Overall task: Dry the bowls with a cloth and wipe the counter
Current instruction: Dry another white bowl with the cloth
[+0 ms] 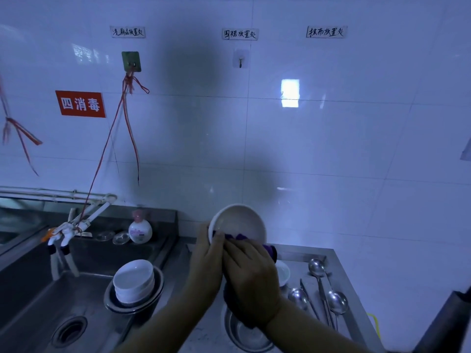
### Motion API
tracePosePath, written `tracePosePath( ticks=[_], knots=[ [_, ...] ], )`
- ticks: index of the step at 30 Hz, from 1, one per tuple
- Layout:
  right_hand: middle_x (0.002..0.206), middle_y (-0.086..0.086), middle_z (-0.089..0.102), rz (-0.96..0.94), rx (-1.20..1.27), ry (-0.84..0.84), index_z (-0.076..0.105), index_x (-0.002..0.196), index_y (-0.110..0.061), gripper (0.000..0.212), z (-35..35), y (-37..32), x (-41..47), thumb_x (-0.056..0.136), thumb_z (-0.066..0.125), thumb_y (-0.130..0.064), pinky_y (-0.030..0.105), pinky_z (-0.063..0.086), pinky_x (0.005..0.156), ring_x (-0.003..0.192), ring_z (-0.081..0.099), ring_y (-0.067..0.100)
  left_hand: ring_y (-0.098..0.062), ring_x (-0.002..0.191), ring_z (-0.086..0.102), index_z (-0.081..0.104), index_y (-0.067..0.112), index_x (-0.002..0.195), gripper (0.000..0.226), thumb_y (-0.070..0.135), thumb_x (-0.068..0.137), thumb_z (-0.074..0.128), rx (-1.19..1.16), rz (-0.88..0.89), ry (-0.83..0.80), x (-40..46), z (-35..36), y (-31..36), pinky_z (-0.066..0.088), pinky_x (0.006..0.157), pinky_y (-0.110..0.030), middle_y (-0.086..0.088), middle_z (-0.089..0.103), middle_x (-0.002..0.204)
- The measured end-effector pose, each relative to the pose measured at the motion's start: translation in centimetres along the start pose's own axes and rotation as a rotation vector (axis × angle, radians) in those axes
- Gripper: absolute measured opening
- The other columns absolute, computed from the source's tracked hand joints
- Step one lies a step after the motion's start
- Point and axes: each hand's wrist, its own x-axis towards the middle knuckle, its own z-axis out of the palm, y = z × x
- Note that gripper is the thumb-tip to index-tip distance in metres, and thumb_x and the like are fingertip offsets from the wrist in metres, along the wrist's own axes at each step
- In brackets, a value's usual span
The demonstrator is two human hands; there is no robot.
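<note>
Above steel counter [339, 258], before white tiled wall: your left hand [204, 266] grips white bowl [238, 222] at rim, tilted toward you. Your right hand [251, 281] presses purple cloth [240, 236] into bowl's lower edge, fingers [235, 250] curled on cloth. In sink [38, 301] at left, stacked white bowls [133, 280] sit in metal basin [153, 296]. Ladles [317, 268] lie at right.

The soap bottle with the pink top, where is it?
In the head view, the soap bottle stands left of the hands, on the ledge behind the sink, beside the tap.
</note>
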Motion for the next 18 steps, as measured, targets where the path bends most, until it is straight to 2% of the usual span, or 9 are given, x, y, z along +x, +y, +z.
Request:
tracePosePath(
  ticks=[3,5,9,11,14,15,16,18],
  knots=[
    [0.108,0.004,0.071,0.014,0.042,-0.012,0.071,0.106,-0.012,0.023,0.3,-0.6,-0.8,0.088,0.068,-0.026,0.032,0.051,0.093,0.100,0.066,0.015,0.004,0.086,0.058,0.049,0.019,0.115,0.019,0.016,0.099,0.040,0.077,0.072,-0.074,0.8,-1.0,-0.4,0.048,0.071,-0.011,0.005,0.059,0.103],
    [0.113,0.001,0.070,-0.053,0.065,-0.049,0.069,0.110,-0.016,0.024,0.2,0.3,-1.4,0.090,0.067,-0.027,0.031,0.049,0.097,0.106,0.064,0.013,0.001,0.087,0.058,0.051,0.026,0.114,0.021,0.029,0.095,0.042,0.101,0.075,-0.132,1.3,-1.7,-0.5,0.050,0.073,-0.018,0.009,0.060,0.102],
    [0.110,0.000,0.071,-0.374,0.067,-0.125,0.071,0.107,-0.020,0.018,-0.1,4.7,-2.0,0.089,0.068,-0.020,0.033,0.051,0.092,0.102,0.065,0.015,-0.004,0.086,0.058,0.054,0.032,0.106,0.027,0.037,0.084,0.040,0.211,0.068,-0.227,1.6,-2.2,0.1,0.052,0.077,-0.032,0.012,0.061,0.096],
    [0.111,0.002,0.070,-0.544,0.074,-0.161,0.071,0.105,-0.020,0.016,-0.4,6.9,-1.8,0.090,0.067,-0.018,0.035,0.048,0.095,0.102,0.064,0.018,-0.012,0.087,0.059,0.058,0.027,0.105,0.030,0.036,0.081,0.041,0.309,0.011,-0.396,2.6,-2.7,0.8,0.050,0.080,-0.038,0.005,0.062,0.095],
    [0.116,0.004,0.068,-0.702,0.104,-0.239,0.071,0.103,-0.019,0.013,-0.7,8.2,-1.5,0.091,0.065,-0.019,0.040,0.044,0.100,0.108,0.062,0.022,-0.022,0.091,0.061,0.061,0.026,0.107,0.032,0.033,0.078,0.049,0.394,-0.180,-0.738,4.4,-3.4,2.0,0.051,0.077,-0.034,-0.002,0.065,0.099],
    [0.116,0.004,0.068,-0.694,0.106,-0.248,0.072,0.103,-0.019,0.014,-0.7,8.1,-1.4,0.092,0.065,-0.019,0.041,0.045,0.098,0.107,0.062,0.023,-0.023,0.093,0.062,0.062,0.027,0.107,0.034,0.032,0.076,0.051,0.359,-0.219,-0.750,4.7,-3.5,2.2,0.051,0.077,-0.033,-0.003,0.066,0.100],
    [0.116,0.005,0.068,-0.650,0.100,-0.238,0.072,0.104,-0.018,0.015,-0.8,7.9,-1.3,0.091,0.064,-0.019,0.042,0.047,0.095,0.105,0.062,0.024,-0.022,0.093,0.062,0.063,0.029,0.105,0.035,0.032,0.073,0.053,0.305,-0.222,-0.686,4.8,-3.5,2.2,0.051,0.077,-0.032,-0.002,0.066,0.100],
    [0.117,0.006,0.067,-0.469,0.047,-0.173,0.070,0.110,-0.016,0.020,-0.8,7.0,-0.9,0.091,0.062,-0.020,0.041,0.050,0.084,0.098,0.064,0.024,-0.014,0.090,0.062,0.058,0.037,0.103,0.036,0.029,0.068,0.057,0.188,-0.168,-0.434,4.1,-2.9,1.8,0.052,0.076,-0.027,0.002,0.065,0.099]
  ],
)
